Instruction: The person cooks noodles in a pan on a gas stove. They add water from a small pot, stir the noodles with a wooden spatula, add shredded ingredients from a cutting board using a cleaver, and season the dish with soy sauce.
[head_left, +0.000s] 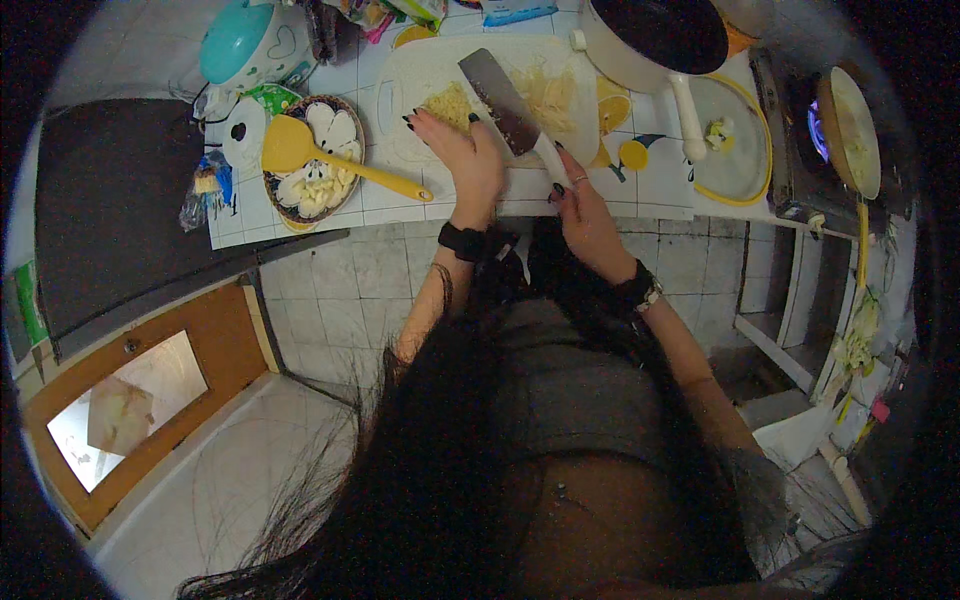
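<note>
My right hand (585, 206) grips the white handle of a cleaver (504, 105), whose wide blade lies slantwise over the white cutting board (416, 64). My left hand (472, 154) has its fingers apart at the near edge of a pile of finely chopped pale yellow food (448, 105), left of the blade. It appears to touch the pile. Pale strips of cut food (551, 97) lie on the board right of the blade. A yellow slotted-type turner (360, 169) rests across a flower-patterned plate (281, 202) that holds pale chopped pieces, to the left.
A white pot (622, 56) with a long handle stands behind the board's right side. Right of it lies a yellow-rimmed glass lid (735, 172) with scraps. A frying pan (851, 135) sits over a blue flame at far right. A teal-lidded container (240, 45) stands back left.
</note>
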